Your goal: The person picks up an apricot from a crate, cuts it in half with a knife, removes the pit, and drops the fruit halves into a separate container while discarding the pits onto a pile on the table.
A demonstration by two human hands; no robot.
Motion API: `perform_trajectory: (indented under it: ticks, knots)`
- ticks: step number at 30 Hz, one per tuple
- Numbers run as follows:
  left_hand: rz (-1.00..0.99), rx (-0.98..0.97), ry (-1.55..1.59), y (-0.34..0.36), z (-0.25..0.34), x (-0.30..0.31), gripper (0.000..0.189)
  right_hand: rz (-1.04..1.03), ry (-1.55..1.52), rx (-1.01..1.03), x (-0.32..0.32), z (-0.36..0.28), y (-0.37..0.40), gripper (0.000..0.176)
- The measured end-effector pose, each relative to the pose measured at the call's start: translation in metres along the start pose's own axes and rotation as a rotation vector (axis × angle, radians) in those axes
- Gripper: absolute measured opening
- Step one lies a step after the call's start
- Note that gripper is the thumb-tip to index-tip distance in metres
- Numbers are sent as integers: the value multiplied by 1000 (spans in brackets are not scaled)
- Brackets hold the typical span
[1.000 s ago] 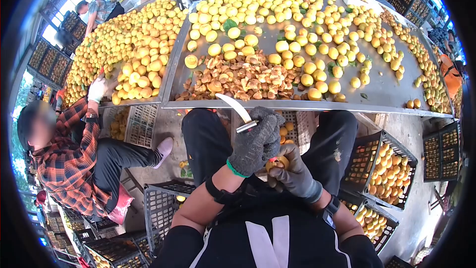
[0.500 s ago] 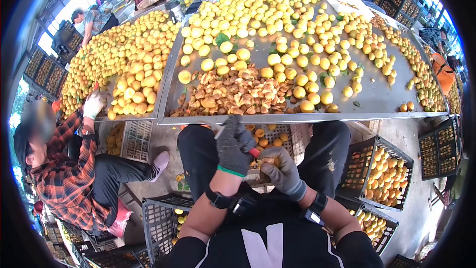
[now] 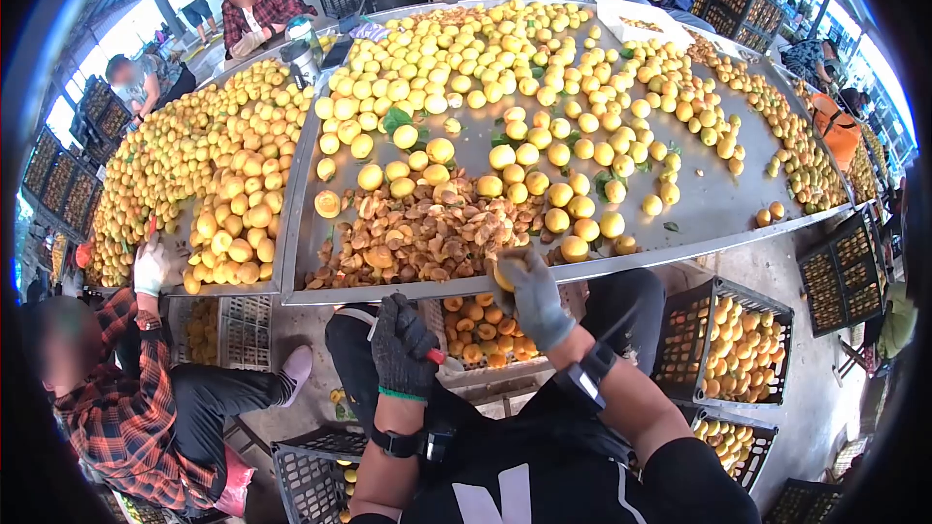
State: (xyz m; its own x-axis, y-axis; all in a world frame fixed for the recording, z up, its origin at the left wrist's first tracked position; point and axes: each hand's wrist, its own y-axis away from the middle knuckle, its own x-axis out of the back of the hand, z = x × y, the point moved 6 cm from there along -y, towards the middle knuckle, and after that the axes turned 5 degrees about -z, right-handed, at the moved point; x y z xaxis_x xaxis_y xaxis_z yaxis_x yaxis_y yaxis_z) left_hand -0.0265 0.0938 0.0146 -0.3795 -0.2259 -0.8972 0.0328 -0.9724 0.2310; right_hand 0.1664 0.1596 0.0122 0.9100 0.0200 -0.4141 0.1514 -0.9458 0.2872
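yellow fruit (image 3: 427,68) spread thick over metal desk (image 3: 718,196). black crate (image 3: 680,342), filled with more, on floor (image 3: 815,378) at right. brown cut pieces (image 3: 417,235) heaped near desk's front edge. right hand (image 3: 532,293) just beside heap; left hand (image 3: 403,344) lower, clenched around red-handled knife (image 3: 435,357), mostly hidden in fist. right hand's fingers grasping one fruit (image 3: 502,278).

No text, label, brand or number is legible across the scene. Two pale bars (image 3: 516,497) lean toward each other on the front of a black top (image 3: 573,480), perhaps part of a letter or merely plain stripes; the lower edge cuts them off.
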Motion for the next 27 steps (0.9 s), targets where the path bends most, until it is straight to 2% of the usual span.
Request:
perform_trajectory:
  ticks: [2,3,5,6,8,9,10,12,14,16,18,19,21,25,27]
  knots:
    - [20,42,37,-3,-5,10,21,-82,-40,-108,2,14,24,26]
    - [22,46,38,-3,-6,10,21,-79,-39,-110,8,24,33,26]
    - [-6,64,23,-3,-10,7,22,-57,-139,-320,24,62,49,31]
    - [-6,70,22,-4,-12,8,22,-52,-141,-319,34,78,52,31]
    - [38,107,0,-5,-19,15,20,-8,225,-146,55,89,49,34]
    - [37,108,0,-3,-21,13,20,122,162,-253,64,88,52,32]
    - [71,139,-40,0,-24,11,19,120,162,-252,67,79,52,32]
    - [111,169,-80,6,-26,7,17,-85,787,300,57,28,55,34]
    - [125,195,-140,11,-29,2,14,131,1495,563,55,-36,48,31]
    - [168,176,-171,13,-33,12,13,337,1746,571,47,-88,30,32]
    - [193,153,-201,14,-31,14,12,168,1843,230,66,-92,-3,29]
    - [200,148,-208,15,-30,14,11,165,1841,230,71,-92,-12,29]
    - [212,139,-211,17,-29,12,10,107,1828,63,80,-81,-28,31]
    - [183,95,-358,24,-17,11,11,30,1702,15,78,-80,-28,34]
    - [189,97,-448,24,-20,25,12,-252,281,146,71,-71,-6,46]
